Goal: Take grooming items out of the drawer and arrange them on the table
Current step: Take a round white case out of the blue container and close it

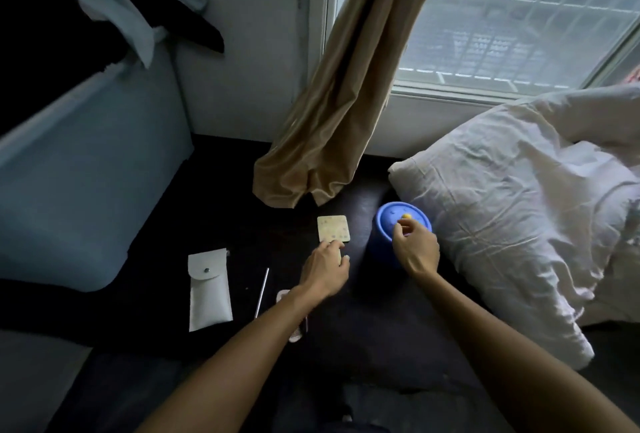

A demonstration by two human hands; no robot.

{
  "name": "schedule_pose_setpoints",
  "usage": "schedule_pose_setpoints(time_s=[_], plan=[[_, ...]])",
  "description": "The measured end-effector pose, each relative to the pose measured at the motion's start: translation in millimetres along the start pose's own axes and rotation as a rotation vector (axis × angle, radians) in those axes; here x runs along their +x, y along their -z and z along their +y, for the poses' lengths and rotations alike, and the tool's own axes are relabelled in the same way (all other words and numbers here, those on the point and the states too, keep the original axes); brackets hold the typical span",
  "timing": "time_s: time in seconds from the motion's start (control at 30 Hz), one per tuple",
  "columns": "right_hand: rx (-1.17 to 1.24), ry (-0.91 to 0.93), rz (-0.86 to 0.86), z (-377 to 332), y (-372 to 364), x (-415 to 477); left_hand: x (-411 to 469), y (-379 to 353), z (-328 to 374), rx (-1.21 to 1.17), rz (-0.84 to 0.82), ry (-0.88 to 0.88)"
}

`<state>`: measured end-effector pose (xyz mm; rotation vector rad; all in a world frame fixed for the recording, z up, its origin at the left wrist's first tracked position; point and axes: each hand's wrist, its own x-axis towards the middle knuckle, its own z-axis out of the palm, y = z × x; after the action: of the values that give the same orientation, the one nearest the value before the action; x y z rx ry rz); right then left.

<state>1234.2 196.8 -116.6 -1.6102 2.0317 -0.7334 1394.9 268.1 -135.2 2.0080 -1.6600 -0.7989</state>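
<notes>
On the dark table lie a white snap-button pouch, a thin metal stick and a pale comb-like item, the last partly hidden under my left forearm. A cream square compact lies farther back. My left hand rests at the compact's near edge, fingers curled on a small pale piece; what it is cannot be told. A blue round container stands to the right. Over the container's rim, my right hand pinches a small item next to a yellow spot.
A white pillow and crumpled bedding press against the table's right side. A tan curtain hangs down onto the table's back. A pale blue bin stands at the left, with dark and light clothes above it. A window is behind.
</notes>
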Motion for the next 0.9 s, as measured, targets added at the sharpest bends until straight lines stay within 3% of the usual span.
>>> schedule_pose_setpoints(time_s=[0.27, 0.57, 0.77, 0.9], plan=[[-0.265, 0.189, -0.123, 45, 2, 77, 41, -46, 47, 0.025, -0.049, 0.083], [-0.42, 0.296, -0.184, 48, -14, 109, 87, -61, 52, 0.076, -0.088, 0.035], [-0.361, 0.266, -0.166, 48, -13, 111, 101, -62, 53, 0.061, -0.1, -0.02], [-0.146, 0.135, -0.066, 49, -2, 105, 103, -59, 57, 0.068, -0.096, -0.042]])
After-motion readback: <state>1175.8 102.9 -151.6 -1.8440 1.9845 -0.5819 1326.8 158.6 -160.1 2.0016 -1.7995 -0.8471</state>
